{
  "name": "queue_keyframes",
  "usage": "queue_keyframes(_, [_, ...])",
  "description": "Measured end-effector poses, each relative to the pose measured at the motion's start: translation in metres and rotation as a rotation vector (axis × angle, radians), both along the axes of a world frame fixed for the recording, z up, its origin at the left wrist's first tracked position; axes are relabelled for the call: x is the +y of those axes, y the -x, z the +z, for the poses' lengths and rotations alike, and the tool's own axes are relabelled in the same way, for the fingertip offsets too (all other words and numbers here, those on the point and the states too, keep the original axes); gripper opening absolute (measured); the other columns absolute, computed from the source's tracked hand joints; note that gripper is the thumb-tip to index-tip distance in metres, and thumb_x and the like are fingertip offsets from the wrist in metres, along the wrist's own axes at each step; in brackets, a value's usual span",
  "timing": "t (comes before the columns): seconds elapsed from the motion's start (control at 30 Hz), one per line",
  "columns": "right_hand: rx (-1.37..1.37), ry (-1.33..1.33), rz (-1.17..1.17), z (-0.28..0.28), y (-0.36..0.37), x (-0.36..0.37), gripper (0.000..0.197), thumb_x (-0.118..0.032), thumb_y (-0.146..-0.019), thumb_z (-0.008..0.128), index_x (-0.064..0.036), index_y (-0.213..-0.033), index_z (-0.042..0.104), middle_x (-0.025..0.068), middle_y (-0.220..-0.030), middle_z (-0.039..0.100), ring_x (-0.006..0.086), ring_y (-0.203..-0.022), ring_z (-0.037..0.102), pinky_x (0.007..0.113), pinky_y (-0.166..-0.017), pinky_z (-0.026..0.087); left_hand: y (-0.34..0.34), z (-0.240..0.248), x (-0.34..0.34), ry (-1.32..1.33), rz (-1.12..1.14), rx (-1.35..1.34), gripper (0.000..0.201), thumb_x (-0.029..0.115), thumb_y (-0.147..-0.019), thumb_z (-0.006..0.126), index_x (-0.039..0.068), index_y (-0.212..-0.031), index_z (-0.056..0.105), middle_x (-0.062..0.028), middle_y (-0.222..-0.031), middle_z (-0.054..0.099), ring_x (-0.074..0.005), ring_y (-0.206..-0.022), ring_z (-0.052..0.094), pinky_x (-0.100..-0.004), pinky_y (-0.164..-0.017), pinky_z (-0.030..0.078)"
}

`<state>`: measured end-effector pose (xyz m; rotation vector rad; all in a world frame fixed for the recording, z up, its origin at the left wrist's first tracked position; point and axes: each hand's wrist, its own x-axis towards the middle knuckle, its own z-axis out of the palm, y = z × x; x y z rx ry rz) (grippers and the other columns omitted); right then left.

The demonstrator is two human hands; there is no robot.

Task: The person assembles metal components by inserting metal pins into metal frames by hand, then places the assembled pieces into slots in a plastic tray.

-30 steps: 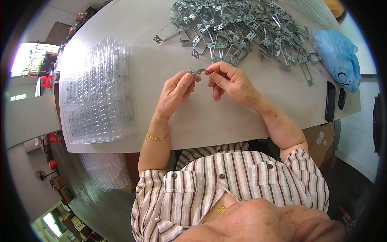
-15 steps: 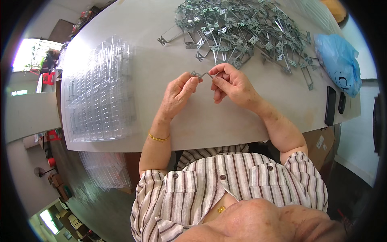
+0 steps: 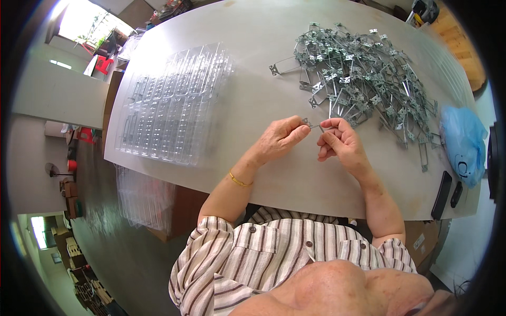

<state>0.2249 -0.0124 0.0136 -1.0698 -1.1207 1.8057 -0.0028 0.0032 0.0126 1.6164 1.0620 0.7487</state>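
Note:
Above the table, my left hand [image 3: 279,139] pinches a small metal wire bracket [image 3: 313,126] by its plate end between thumb and fingers. My right hand [image 3: 345,147] closes on the thin wire end of the same piece, thumb against the index finger. Fingertips cover most of the bracket. Just beyond my hands lies a tangled pile of similar grey metal brackets [image 3: 363,73], flat plates with holes joined to bent wire loops.
Clear ribbed plastic trays [image 3: 174,105] lie on the pale table [image 3: 253,68] to the left. More clear trays [image 3: 142,197] sit below its left edge. At the right are a blue plastic bag [image 3: 464,145], a black phone [image 3: 441,195] and a small black object [image 3: 456,194].
The whole view has shifted, so the table, pile and hands appear farther right and lower. Both hands keep hold of the bracket, in nearly the same pose.

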Motion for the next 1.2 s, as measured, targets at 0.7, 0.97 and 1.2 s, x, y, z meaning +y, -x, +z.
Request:
queue_keyframes(0.7, [-0.1, 0.047, 0.147, 0.005, -0.007, 0.003, 0.015, -0.016, -0.103, 0.054, -0.0023, -0.108, 0.055, 0.0072, -0.087, 0.065, 0.0147, -0.069, 0.068, 0.03, -0.065, 0.059, -0.002, -0.007, -0.004, -0.179, -0.227, 0.031, 0.038, 0.037, -0.101, 0.058, 0.001, -0.096, 0.067, -0.0104, -0.075, 0.062, -0.0207, -0.068, 0.058, -0.0346, -0.063, 0.047])
queue_keyframes(0.97, [-0.283, -0.311, -0.007, -0.006, -0.007, -0.002, 0.013, -0.016, -0.102, 0.058, -0.0043, -0.097, 0.059, 0.0002, -0.082, 0.061, 0.0056, -0.071, 0.056, 0.022, -0.065, 0.048, -0.005, -0.001, -0.008, -0.012, -0.27, 0.063, 0.031, 0.029, -0.097, 0.061, 0.0, -0.103, 0.069, -0.0125, -0.082, 0.067, -0.0211, -0.072, 0.061, -0.035, -0.067, 0.049])
queue_keyframes(1.2, [-0.19, -0.377, -0.037, -0.004, 0.001, 0.003, 0.015, -0.018, -0.106, 0.052, -0.0038, -0.105, 0.059, 0.0024, -0.088, 0.065, 0.0074, -0.079, 0.059, 0.023, -0.07, 0.05, 0.002, 0.008, -0.004, 0.02, -0.381, 0.067, 0.033, 0.03, -0.097, 0.062, -0.002, -0.103, 0.069, -0.0077, -0.08, 0.065, -0.0147, -0.073, 0.058, -0.0318, -0.065, 0.047])
